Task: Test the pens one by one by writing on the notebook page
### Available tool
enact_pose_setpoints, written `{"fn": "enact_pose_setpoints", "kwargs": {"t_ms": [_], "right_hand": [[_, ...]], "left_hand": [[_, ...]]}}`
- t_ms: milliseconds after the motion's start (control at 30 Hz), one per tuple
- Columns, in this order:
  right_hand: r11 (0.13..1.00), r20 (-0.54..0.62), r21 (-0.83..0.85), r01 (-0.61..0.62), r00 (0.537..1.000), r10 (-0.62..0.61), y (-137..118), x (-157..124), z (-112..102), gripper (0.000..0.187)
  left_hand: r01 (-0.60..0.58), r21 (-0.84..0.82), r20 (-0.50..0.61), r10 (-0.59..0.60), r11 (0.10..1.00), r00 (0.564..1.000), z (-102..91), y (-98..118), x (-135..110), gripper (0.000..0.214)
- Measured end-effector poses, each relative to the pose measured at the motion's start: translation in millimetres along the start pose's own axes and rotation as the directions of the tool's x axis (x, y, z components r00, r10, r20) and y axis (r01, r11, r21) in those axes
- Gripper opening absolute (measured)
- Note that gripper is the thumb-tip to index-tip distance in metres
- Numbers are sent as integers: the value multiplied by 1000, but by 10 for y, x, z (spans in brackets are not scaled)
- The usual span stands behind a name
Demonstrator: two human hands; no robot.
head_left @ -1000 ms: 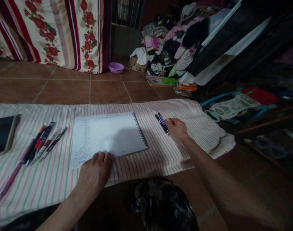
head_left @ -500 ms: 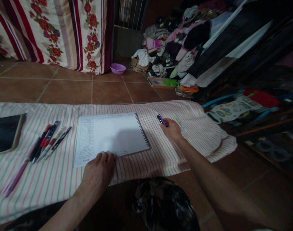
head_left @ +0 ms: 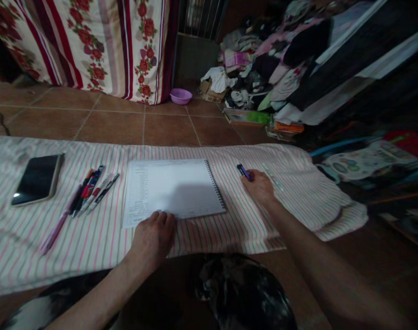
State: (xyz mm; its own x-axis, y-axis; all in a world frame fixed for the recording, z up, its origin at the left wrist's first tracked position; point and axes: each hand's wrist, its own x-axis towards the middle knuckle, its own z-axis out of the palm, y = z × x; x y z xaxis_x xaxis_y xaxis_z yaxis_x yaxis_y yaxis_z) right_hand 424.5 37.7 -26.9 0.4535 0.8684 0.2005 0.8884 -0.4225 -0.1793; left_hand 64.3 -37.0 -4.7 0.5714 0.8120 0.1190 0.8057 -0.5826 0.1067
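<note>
A spiral notebook (head_left: 181,183) lies on the striped cloth (head_left: 195,238), showing a white page with a printed column on its left side. My left hand (head_left: 156,233) is at its near edge, closed, with the fingers curled together over the paper; the thumb and undersides are hidden. Right of the wire binding, low over the cloth, my right hand (head_left: 260,185) is closed on a dark purple pen (head_left: 244,172), whose far end sticks out past the fingers. A pale, slim pen-like stick (head_left: 273,177) lies just beyond that hand.
Several pens (head_left: 92,192) lie left of the notebook, beside a long pinkish stick-like item (head_left: 57,224). A dark-screened phone or tablet (head_left: 39,178) is farther left. Beyond the cloth are a purple basin (head_left: 181,96), a floral curtain (head_left: 116,50) and piled clothes (head_left: 257,64).
The whole view has shifted so things sit farther right, and more of the dark-screened device shows. Both hands keep about the same places by the notebook and pen.
</note>
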Motion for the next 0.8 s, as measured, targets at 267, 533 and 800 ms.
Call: {"fn": "enact_pose_setpoints", "kwargs": {"t_ms": [267, 533, 800], "right_hand": [[990, -122, -115, 84, 988, -98, -167, -33, 25, 36], [979, -234, 17, 202, 953, -193, -599, -211, 60, 35], [861, -337, 365, 356, 912, -234, -1399, -642, -45, 24]], "left_hand": [[24, -80, -17, -26, 997, 1000, -21, -97, -50, 22], [93, -115, 20, -91, 989, 996, -61, -216, -117, 25], [368, 59, -40, -366, 928, 930, -344, -664, -111, 26]]}}
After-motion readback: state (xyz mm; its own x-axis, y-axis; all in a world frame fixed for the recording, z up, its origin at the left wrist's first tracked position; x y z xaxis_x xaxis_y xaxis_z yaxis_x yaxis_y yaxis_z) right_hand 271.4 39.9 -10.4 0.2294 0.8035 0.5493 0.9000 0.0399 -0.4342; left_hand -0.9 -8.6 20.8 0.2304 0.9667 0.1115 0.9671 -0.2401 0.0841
